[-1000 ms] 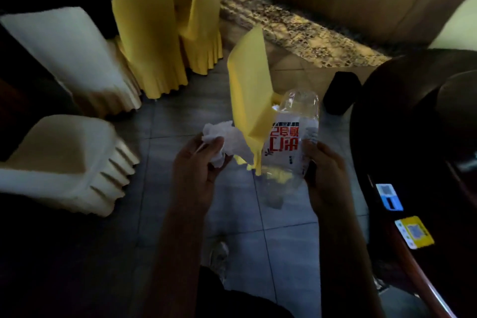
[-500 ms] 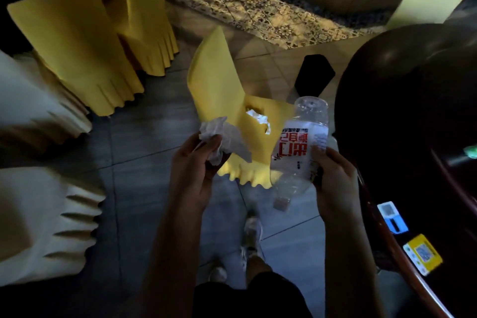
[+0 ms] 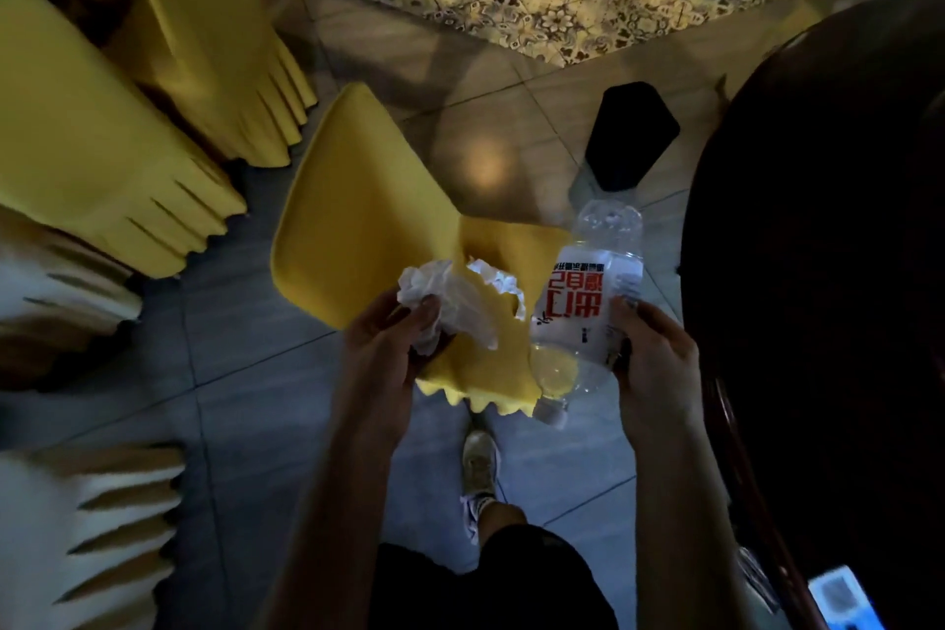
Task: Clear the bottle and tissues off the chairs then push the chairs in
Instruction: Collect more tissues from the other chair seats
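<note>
A: Left hand [image 3: 388, 348] closed on a crumpled white paper tissue [image 3: 450, 304], pinched between thumb and fingers, held just above the seat of the yellow fabric-covered chair [image 3: 368, 220]. Probably weightless, soft, easily torn; best bunched whole into the palm, not pulled by a corner.

B: And the right?

A: Right hand [image 3: 652, 363] wrapped round the clear plastic water bottle with the red-lettered white label [image 3: 583, 307], held upside down, cap end low, over the chair's front edge. Looks near empty, so light; thin walls likely to dent and crackle under a hard squeeze. Safest taken at the labelled middle, as now; smooth and perhaps slippery elsewhere.

B: Anything left on the seat?

A: A second scrap of white tissue [image 3: 498, 279], lying on the yellow seat just beyond the first. Needs gathering too, perhaps with spare fingers of the left.

B: Somewhere to drop it all?

A: A black angular bin [image 3: 631, 133] on the tiled floor, between chair and dark round wooden table [image 3: 818, 271].
</note>
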Tool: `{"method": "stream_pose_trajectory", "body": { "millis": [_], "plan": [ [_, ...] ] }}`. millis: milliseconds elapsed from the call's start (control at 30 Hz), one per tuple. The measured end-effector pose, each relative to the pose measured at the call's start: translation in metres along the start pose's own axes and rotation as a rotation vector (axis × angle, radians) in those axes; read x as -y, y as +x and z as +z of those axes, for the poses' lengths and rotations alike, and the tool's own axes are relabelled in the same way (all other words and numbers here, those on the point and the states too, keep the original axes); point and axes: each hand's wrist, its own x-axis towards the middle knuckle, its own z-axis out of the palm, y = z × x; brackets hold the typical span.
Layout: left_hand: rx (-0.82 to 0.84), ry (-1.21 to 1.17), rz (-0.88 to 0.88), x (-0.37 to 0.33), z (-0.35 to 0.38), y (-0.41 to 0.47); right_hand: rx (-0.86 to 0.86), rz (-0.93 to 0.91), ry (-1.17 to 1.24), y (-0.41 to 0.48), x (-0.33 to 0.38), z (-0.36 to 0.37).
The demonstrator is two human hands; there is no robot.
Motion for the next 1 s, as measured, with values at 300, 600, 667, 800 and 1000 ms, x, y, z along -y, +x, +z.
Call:
{"method": "stream_pose_trajectory", "body": {
  "millis": [300, 600, 667, 800, 1000],
  "plan": [
    [-0.056, 0.529, 0.036, 0.091, 0.042, 0.188, -0.063, 0.145, -0.135, 0.140, -0.050, 0.007],
    [0.198, 1.142, -0.028, 0.244, 0.044, 0.343, -0.092, 0.185, -0.212, 0.216, -0.148, -0.015],
    [0.338, 1.343, 0.055, 0.268, 0.042, 0.364, -0.091, 0.190, -0.232, 0.224, -0.166, -0.021],
    [0.446, 1.540, 0.117, 0.302, 0.035, 0.386, -0.089, 0.230, -0.236, 0.234, -0.187, -0.026],
    [0.418, 1.604, 0.330, 0.330, 0.033, 0.388, -0.058, 0.268, -0.258, 0.245, -0.195, -0.031]
  ]
}}
